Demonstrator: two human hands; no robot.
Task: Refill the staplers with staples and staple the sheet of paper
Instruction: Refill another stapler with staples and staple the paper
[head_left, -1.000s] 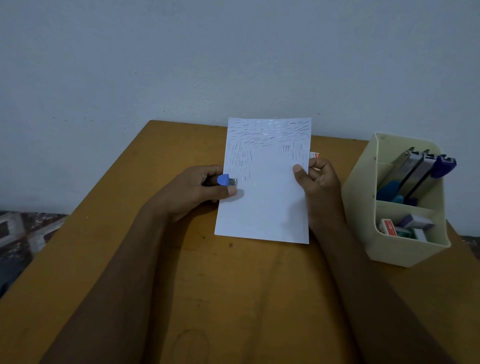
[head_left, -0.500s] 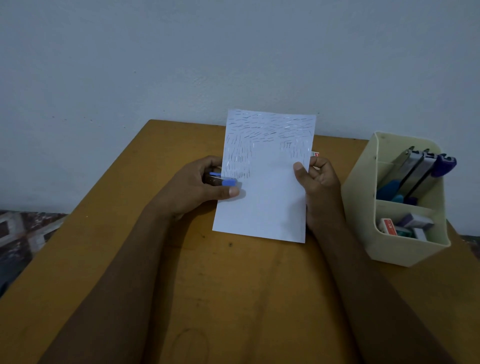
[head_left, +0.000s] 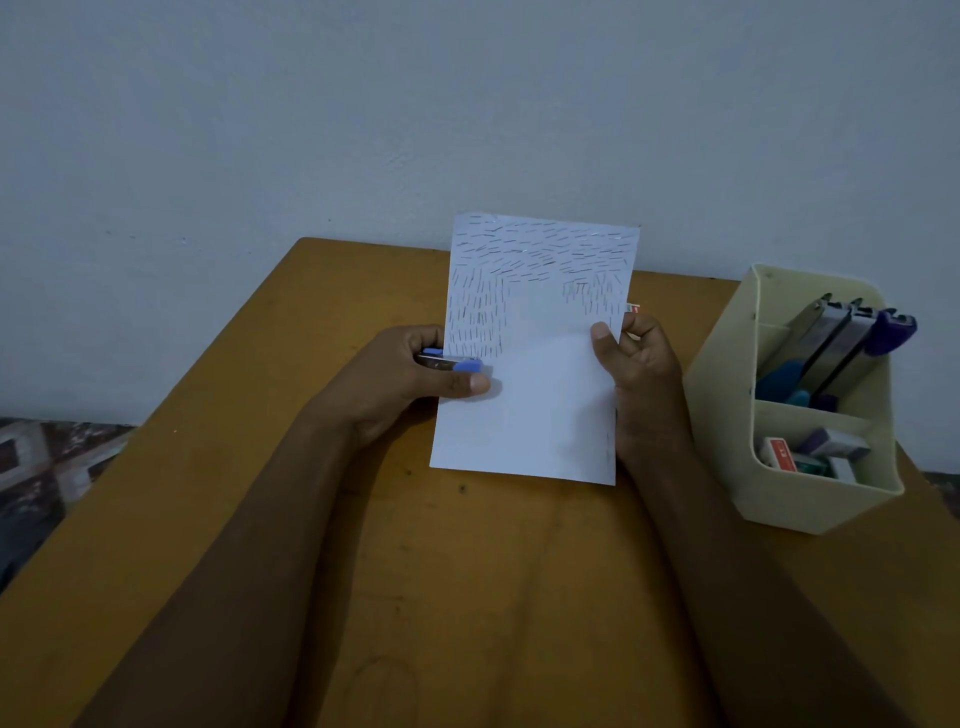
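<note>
Working from the left of the sheet of paper (head_left: 540, 405), my left hand (head_left: 387, 387) grips a small blue-tipped stapler (head_left: 451, 361), fingers (head_left: 418, 338) curled round its body and thumb under the nose. That nose sits over the sheet's left edge, just below the rows of staples already in it. I judge the stapler light, hard and stiff, a little slick on its metal, so I would hold the body and squeeze near the nose. The sheet stands tilted up off the tabletop (head_left: 467, 582); whether its near edge touches I cannot tell. It looks thin, floppy and easily creased, best held by an edge close to the bite. At the sheet's right edge my right hand (head_left: 644, 374) pinches it, thumb in front, fingers behind. Right of the sheet, well apart, a cream organiser (head_left: 722, 415) holds more staplers (head_left: 836, 338) and staple boxes (head_left: 779, 453)
</note>
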